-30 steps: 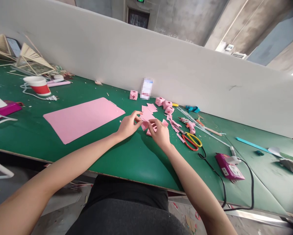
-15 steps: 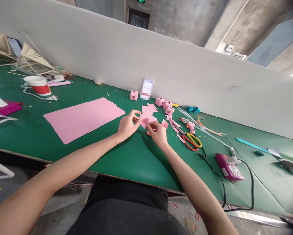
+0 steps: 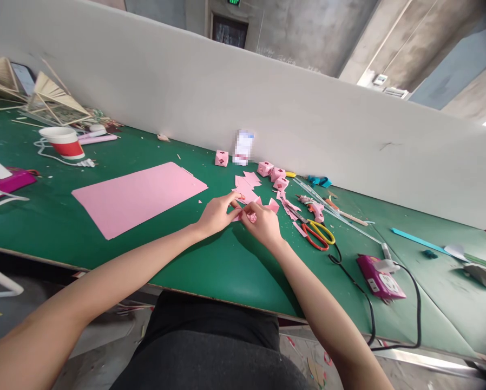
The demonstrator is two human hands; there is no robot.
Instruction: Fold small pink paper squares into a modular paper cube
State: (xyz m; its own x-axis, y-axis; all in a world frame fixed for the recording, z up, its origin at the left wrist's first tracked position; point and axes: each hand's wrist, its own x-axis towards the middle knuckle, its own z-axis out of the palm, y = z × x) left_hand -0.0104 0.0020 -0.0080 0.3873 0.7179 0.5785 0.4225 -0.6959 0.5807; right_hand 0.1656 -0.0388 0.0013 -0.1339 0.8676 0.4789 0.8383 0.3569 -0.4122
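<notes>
My left hand (image 3: 217, 214) and my right hand (image 3: 263, 221) meet over the green table, fingertips nearly touching. Both pinch a small pink paper piece (image 3: 237, 218), largely covered by the fingers. Just beyond them lies a loose pile of pink paper pieces (image 3: 246, 187). Folded pink paper shapes with diamond-shaped openings (image 3: 264, 168) stand behind the pile, and a similar single one (image 3: 222, 158) stands to their left. A large pink sheet (image 3: 139, 199) lies flat to the left of my hands.
Red and yellow scissors (image 3: 318, 234), a glue gun (image 3: 316, 210) and a purple power strip (image 3: 381, 277) with a black cable lie right. A paper cup (image 3: 64, 143) and stick models (image 3: 56, 100) stand left. A blurred phone-like screen (image 3: 243, 147) leans on the partition (image 3: 165, 81).
My left hand has moved right and slightly down, closer to my right hand. The pink piece between them now shows less. A tiny pink scrap on the table has come into view.
</notes>
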